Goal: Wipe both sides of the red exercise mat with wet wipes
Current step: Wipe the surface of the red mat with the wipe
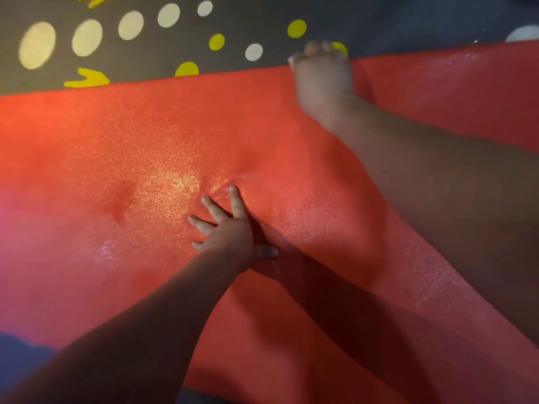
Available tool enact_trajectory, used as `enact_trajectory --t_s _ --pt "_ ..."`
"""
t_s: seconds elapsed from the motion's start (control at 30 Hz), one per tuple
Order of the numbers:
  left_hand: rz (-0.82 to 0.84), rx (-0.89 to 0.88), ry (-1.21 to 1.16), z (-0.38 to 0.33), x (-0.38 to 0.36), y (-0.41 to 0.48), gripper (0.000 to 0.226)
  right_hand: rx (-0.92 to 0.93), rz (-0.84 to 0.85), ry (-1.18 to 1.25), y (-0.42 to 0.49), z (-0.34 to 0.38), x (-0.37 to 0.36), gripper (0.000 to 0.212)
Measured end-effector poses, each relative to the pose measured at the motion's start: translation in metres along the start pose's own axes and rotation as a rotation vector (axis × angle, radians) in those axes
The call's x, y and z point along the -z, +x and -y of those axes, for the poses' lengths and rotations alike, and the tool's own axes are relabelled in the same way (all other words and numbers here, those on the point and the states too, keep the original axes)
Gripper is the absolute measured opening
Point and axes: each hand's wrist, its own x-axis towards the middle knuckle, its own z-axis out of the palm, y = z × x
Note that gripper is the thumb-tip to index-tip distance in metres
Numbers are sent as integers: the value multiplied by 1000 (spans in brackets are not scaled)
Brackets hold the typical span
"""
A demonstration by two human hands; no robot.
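The red exercise mat (145, 158) lies flat across most of the view, with wet, glistening patches near its middle and far right. My left hand (230, 231) presses on the mat's centre, fingers straight and spread. My right hand (322, 74) is blurred at the mat's far edge, its fingers curled. A pale scrap of wet wipe (291, 61) pokes out at the hand's left side; the rest of the wipe is hidden under the hand.
Beyond the mat's far edge is a dark grey rug (140, 56) with white and yellow dots. A white rounded object (522, 35) sits at the top right corner. Something blue (17, 363) shows at the bottom left.
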Motion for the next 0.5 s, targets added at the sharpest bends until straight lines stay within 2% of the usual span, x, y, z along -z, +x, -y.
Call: enact_trajectory --t_s 0.03,0.07,0.1,0.2,0.27,0.33,0.43,0.47,0.5 --pt "-1 6 2 0 0 0 155 -84 -6 17 5 -1 -1 36" --pt "-4 11 5 0 -1 0 154 -67 -15 33 5 8 -2 35" --pt "-8 13 8 -1 -1 0 154 27 3 62 0 22 -3 37" --pt "-12 18 11 -1 -2 0 154 528 113 166 -43 72 -5 41" --pt "-4 31 12 -2 -1 1 154 693 132 172 -56 78 -3 43" --pt "-1 28 15 -3 -1 2 155 598 78 107 -36 63 -2 43" --pt "3 27 10 -3 -1 2 155 141 10 46 10 33 -4 37" --pt "3 27 13 -2 -1 2 155 35 11 53 17 31 -5 36" --pt "0 25 20 -2 -2 3 155 16 -5 64 18 36 -8 34"
